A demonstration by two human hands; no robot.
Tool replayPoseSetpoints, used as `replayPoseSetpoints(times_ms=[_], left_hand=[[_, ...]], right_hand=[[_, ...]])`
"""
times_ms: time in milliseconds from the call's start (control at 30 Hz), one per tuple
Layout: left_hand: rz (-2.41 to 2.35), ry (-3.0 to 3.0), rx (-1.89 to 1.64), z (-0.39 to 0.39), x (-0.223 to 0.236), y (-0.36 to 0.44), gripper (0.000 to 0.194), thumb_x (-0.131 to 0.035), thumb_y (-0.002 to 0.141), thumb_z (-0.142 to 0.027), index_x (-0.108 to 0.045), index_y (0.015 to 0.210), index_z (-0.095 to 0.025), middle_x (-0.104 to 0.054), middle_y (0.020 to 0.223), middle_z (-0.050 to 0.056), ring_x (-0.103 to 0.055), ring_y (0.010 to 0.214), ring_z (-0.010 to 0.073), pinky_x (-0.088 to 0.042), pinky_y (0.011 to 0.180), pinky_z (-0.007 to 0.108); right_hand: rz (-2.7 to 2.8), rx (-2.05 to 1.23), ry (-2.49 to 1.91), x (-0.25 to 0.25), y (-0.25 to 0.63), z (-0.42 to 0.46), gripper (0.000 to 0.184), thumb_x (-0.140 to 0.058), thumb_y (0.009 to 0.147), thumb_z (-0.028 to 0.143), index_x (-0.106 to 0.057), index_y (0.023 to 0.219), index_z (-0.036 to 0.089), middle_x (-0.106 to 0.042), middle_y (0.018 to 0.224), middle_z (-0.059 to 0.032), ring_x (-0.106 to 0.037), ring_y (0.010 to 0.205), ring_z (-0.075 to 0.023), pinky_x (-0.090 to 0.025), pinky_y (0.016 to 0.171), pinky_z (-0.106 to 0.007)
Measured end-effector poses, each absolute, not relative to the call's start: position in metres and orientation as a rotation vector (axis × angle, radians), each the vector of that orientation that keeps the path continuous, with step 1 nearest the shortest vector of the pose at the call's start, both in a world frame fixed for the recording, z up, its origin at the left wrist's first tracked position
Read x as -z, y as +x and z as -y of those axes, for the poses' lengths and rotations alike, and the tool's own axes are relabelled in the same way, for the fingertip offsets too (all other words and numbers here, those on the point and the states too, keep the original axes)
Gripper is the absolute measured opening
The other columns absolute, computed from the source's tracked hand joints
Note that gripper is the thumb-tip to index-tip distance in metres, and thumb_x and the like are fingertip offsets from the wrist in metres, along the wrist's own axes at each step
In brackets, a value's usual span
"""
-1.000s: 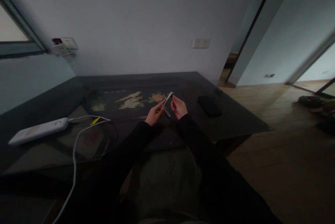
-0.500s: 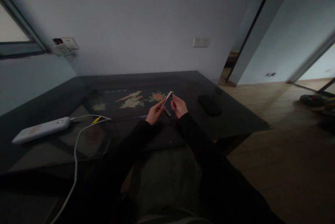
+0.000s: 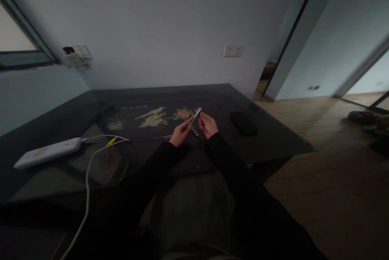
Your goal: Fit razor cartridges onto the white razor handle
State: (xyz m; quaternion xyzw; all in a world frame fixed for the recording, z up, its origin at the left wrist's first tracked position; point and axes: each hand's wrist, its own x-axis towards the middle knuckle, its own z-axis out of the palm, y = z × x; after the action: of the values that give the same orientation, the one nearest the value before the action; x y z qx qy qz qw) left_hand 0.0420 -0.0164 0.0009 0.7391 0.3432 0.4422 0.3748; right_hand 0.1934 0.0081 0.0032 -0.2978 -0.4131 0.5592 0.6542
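Note:
Over the front middle of the dark glass-topped table, my left hand (image 3: 180,133) is closed around a slim, light-coloured object (image 3: 196,116). Its long narrow edge slants up to the right. A second short pale strip (image 3: 195,131) shows below it, forming a V; I cannot tell whether this is part of the object or a reflection. My right hand (image 3: 208,125) is beside the object's upper end, fingers curled in with thumb and forefinger together. Anything between those fingertips is too small to make out.
A black phone-like slab (image 3: 243,123) lies on the table (image 3: 273,138) to the right. At left is a white power strip (image 3: 48,152), its white cable (image 3: 88,179) with a yellow tag (image 3: 112,141) running toward me. Wall sockets (image 3: 233,51) are behind.
The slanted light object has tipped slightly lower to the right. The dark bit at my right fingertips no longer shows, and a small gap separates them from the object's end.

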Motion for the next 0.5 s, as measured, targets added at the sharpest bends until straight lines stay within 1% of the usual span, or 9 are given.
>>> replayPoseSetpoints(times_ms=[100, 233, 367, 500], left_hand=[[-0.830, 1.907, -1.111, 0.0177, -0.0003, 0.0424, 0.060, -0.051, 0.087, -0.039, -0.039, 0.141, -0.014, -0.034, 0.054, -0.009, -0.027, 0.045, 0.0055, -0.023, 0.045, 0.018], [-0.771, 1.864, -1.099, 0.0152, 0.0024, 0.0420, 0.061, -0.050, 0.088, -0.041, -0.037, 0.142, -0.015, -0.032, 0.053, -0.009, -0.026, 0.042, 0.0050, -0.020, 0.042, 0.018], [-0.829, 1.867, -1.124, 0.0112, 0.0047, 0.0417, 0.059, -0.051, 0.088, -0.039, -0.039, 0.141, -0.015, -0.033, 0.053, -0.009, -0.028, 0.043, 0.0050, -0.022, 0.042, 0.017], [-0.902, 1.883, -1.159, 0.0100, 0.0055, 0.0411, 0.059, -0.051, 0.087, -0.038, -0.040, 0.140, -0.014, -0.033, 0.053, -0.009, -0.028, 0.044, 0.0053, -0.025, 0.043, 0.017]], right_hand=[[0.937, -1.280, -0.679, -0.0020, 0.1946, -0.0088, 0.047, -0.073, 0.061, 0.054, -0.064, 0.087, 0.015, -0.044, 0.044, 0.0096, -0.032, 0.035, -0.0037, -0.016, 0.036, -0.021], [0.938, -1.284, -0.670, -0.0022, 0.1951, -0.0087, 0.049, -0.073, 0.061, 0.054, -0.065, 0.089, 0.015, -0.044, 0.044, 0.0097, -0.031, 0.035, -0.0037, -0.016, 0.037, -0.021], [0.944, -1.282, -0.667, -0.0036, 0.1943, -0.0080, 0.046, -0.072, 0.062, 0.055, -0.063, 0.083, 0.016, -0.042, 0.043, 0.0096, -0.030, 0.036, -0.0041, -0.016, 0.037, -0.021], [0.949, -1.276, -0.664, -0.0050, 0.1932, -0.0071, 0.043, -0.073, 0.061, 0.057, -0.056, 0.070, 0.018, -0.042, 0.043, 0.0092, -0.029, 0.035, -0.0042, -0.016, 0.036, -0.021]])
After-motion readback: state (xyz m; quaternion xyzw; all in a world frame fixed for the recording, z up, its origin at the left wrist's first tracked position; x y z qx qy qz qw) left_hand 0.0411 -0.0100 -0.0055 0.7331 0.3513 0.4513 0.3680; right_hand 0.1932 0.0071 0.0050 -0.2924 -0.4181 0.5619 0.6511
